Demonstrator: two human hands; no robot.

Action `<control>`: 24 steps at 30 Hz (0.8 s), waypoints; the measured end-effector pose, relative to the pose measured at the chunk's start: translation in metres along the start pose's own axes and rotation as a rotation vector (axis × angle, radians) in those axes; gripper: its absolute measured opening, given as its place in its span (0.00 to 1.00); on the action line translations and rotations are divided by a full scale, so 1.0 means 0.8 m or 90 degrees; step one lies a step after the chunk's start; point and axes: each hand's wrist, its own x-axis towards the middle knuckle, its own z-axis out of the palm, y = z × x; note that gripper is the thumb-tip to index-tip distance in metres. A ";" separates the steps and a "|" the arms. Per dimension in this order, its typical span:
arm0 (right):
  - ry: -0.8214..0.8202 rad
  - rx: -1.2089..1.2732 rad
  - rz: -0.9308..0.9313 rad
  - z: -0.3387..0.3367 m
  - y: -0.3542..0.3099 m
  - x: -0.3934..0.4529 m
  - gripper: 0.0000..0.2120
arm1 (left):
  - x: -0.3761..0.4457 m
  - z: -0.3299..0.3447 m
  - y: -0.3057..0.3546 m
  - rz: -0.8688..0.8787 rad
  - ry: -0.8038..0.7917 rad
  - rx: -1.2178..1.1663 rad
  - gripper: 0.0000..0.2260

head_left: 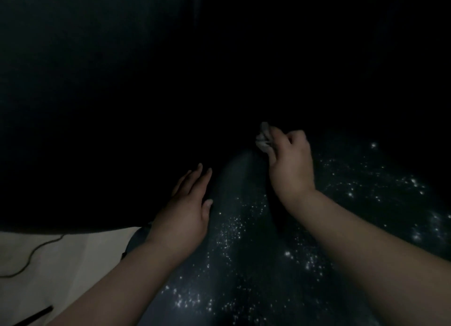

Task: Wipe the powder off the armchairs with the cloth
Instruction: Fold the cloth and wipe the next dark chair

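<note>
Two bare forearms come up from the bottom edge, and everything is very dim. Left hand lies flat on the dark armchair, fingers straight and loosely spread, thumb out to the side, holding nothing. It sits on the outer slope of a rounded arm of the chair, fingertips pointing up and away from the camera.

Right hand is farther away, fingers curled tight around a small pale cloth. That cloth is bunched into a wad poking out past the thumb side of the fist, up and to the left, right at the far end of the rounded arm where it meets the black back of the chair. Whether the wad is actually touching the upholstery is too dark to tell.

White powder is scattered in bright specks along the rounded arm between the two hands, running lengthwise toward the camera, with more speckling across the seat on the right side. Specks thin out at the far end of the arm, close to the cloth.

Down in the lower left there is pale floor with a thin dark cable curving across it
</note>
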 end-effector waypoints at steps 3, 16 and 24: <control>-0.048 0.029 -0.105 0.011 -0.028 -0.038 0.25 | -0.002 0.001 0.001 -0.010 0.012 0.001 0.26; -0.057 -0.012 -0.154 0.015 -0.035 -0.057 0.26 | -0.027 0.003 -0.012 -0.034 0.004 0.039 0.26; -0.006 -0.048 -0.115 -0.004 0.004 -0.012 0.23 | -0.038 0.003 -0.014 -0.039 0.025 0.041 0.25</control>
